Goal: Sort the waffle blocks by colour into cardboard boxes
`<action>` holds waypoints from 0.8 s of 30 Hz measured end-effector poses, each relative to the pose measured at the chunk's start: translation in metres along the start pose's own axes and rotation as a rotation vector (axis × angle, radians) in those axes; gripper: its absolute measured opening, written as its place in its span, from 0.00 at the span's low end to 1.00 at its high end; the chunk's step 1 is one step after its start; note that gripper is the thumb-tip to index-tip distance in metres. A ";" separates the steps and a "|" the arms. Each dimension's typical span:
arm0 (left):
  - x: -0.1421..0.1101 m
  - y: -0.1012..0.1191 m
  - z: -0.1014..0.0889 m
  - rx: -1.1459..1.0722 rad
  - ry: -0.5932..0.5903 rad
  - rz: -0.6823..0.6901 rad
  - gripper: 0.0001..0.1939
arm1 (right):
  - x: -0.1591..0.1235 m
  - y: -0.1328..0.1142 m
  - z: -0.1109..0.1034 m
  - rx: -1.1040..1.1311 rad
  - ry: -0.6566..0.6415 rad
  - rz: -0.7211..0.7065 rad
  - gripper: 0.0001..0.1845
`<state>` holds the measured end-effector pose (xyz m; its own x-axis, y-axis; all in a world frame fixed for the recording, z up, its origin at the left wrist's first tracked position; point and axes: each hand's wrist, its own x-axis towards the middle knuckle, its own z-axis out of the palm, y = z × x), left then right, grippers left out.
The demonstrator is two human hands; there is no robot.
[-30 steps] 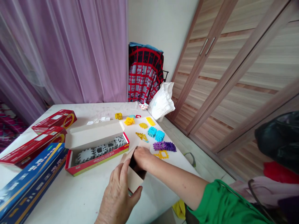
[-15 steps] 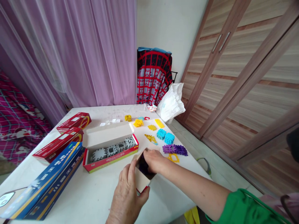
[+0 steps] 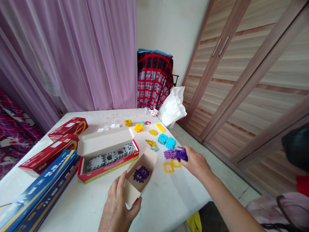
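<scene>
My left hand (image 3: 119, 203) grips the near end of a small open cardboard box (image 3: 132, 192), thumb on one side and fingers on the other. Dark purple notched plastic pieces (image 3: 141, 174) lie inside it. Over by the table's right edge, my right hand (image 3: 196, 161) is closed on dark purple interlocking pieces (image 3: 181, 154). Lighter purple pieces (image 3: 170, 154) lie right beside these. Just in front are yellow square frame pieces (image 3: 168, 167). Two blue stacks (image 3: 170, 143) stand farther back.
A longer open red box (image 3: 108, 169) with grey pieces stands left of the small box. Red boxes (image 3: 51, 151) and blue boxes (image 3: 45, 190) line the left side. Yellow pieces (image 3: 139, 128) and a white bag (image 3: 172, 108) are toward the back.
My right hand has come out of the small box and moved right to the purple pieces. The box's inside now shows. My left hand keeps its hold, and the view has shifted slightly.
</scene>
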<state>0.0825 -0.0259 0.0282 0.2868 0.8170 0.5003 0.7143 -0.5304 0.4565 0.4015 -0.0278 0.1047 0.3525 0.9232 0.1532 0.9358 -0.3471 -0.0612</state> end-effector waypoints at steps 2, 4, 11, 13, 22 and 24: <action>-0.003 -0.005 0.000 0.011 0.004 0.022 0.42 | -0.009 0.025 0.028 -0.145 -0.012 0.049 0.17; -0.004 -0.009 0.001 0.025 0.017 0.047 0.42 | -0.018 0.041 0.053 -0.219 0.012 0.047 0.19; -0.006 -0.020 0.000 0.043 0.073 0.143 0.41 | -0.051 0.038 0.091 -0.198 0.237 -0.109 0.30; -0.008 -0.023 -0.002 0.044 0.068 0.157 0.41 | -0.055 0.034 0.093 -0.176 0.250 -0.094 0.32; -0.019 -0.016 0.003 0.053 0.068 0.161 0.42 | -0.058 -0.026 0.033 0.162 0.353 -0.310 0.14; -0.022 -0.013 0.005 0.049 0.067 0.169 0.42 | -0.055 -0.063 0.014 0.303 0.182 -0.481 0.12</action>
<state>0.0706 -0.0356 0.0076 0.3633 0.6992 0.6158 0.6902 -0.6459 0.3263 0.3228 -0.0545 0.0859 -0.0913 0.9127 0.3983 0.9572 0.1907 -0.2176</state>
